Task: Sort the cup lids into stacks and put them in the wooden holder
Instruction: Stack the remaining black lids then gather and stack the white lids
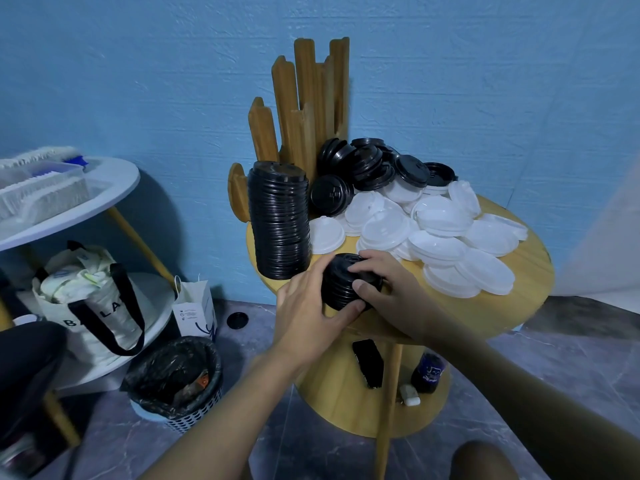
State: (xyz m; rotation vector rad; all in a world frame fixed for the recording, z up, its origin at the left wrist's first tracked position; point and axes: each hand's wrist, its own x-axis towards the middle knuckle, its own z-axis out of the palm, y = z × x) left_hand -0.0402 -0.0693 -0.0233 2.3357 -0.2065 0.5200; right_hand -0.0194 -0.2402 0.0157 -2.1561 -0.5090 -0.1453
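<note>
On the near edge of the round wooden table (512,306), both my hands hold a short stack of black lids (341,282). My left hand (308,306) cups its left side with the thumb under it. My right hand (384,282) grips it from the right, fingers over the top. A tall stack of black lids (278,220) stands at the table's left, against the wooden holder (304,105) with its upright slats. Loose black lids (367,168) pile up behind. White lids (446,233) lie spread over the table's right half.
One black lid (237,320) lies on the floor. A lined bin (176,379), a paper bag (195,310) and a tote bag (90,299) stand to the left under a white side table (104,188). On the table's lower shelf lie a phone (367,362) and a bottle (427,372).
</note>
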